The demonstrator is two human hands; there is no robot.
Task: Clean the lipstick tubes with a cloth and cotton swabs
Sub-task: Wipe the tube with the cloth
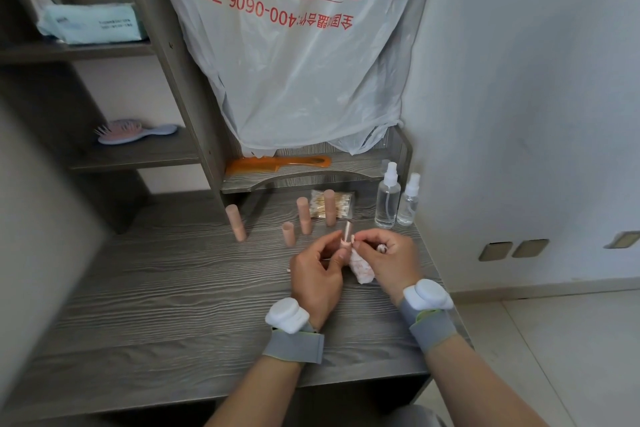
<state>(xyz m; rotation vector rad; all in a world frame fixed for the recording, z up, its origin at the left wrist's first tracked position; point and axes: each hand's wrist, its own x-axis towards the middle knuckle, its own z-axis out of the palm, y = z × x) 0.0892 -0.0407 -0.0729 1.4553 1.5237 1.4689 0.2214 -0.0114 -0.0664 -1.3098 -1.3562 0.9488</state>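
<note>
the left hand (318, 274) gripped a slim pink lipstick tube with a metallic upper part (346, 238), holding it upright just above the grey wood-grain surface (173, 288), thumb and fingers curled round its lower half. the right hand (391, 260) pinched a crumpled white cloth with pink smudges (362, 269) between thumb and fingertips and held it against the right side of the tube; the rest of the cloth hung down to the surface. both hands were close together, each wrist wearing a grey band with a white round device (287, 315). behind them four peach-coloured capped lipstick tubes (304, 215) stood upright on the surface, apart from one another. a clear plastic bag of wooden cotton swabs (343, 206) lay behind the two farthest tubes. to its right, two clear plastic spray bottles (388, 198) stood side by side near the wall. an orange plastic comb (277, 162) lay on the low shelf above, under a hanging white plastic bag with red print (294, 62).
</note>
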